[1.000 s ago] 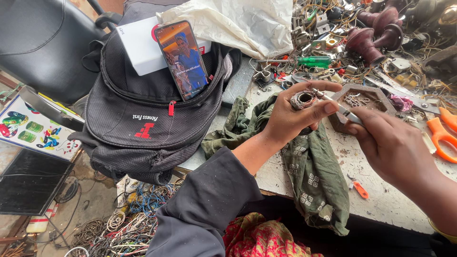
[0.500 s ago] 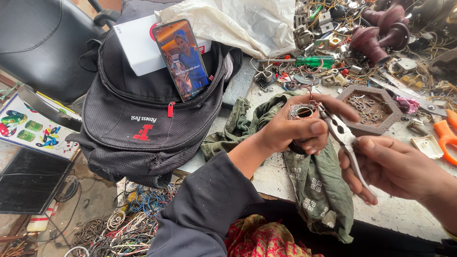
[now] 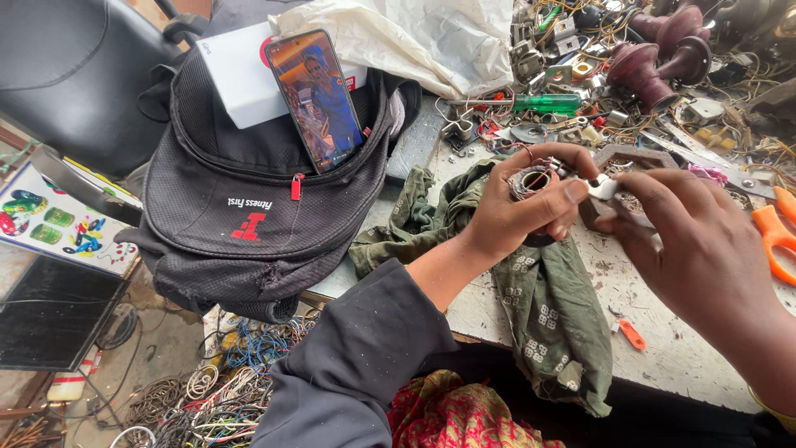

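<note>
atop black backpack: white box, red label.

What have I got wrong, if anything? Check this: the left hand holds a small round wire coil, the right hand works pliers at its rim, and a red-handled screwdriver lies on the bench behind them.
One detail is wrong: the screwdriver has a green handle, not red, as the head view shows. The rest stands: the left hand holds the small round wire coil, the right hand works pliers at its rim.
</note>
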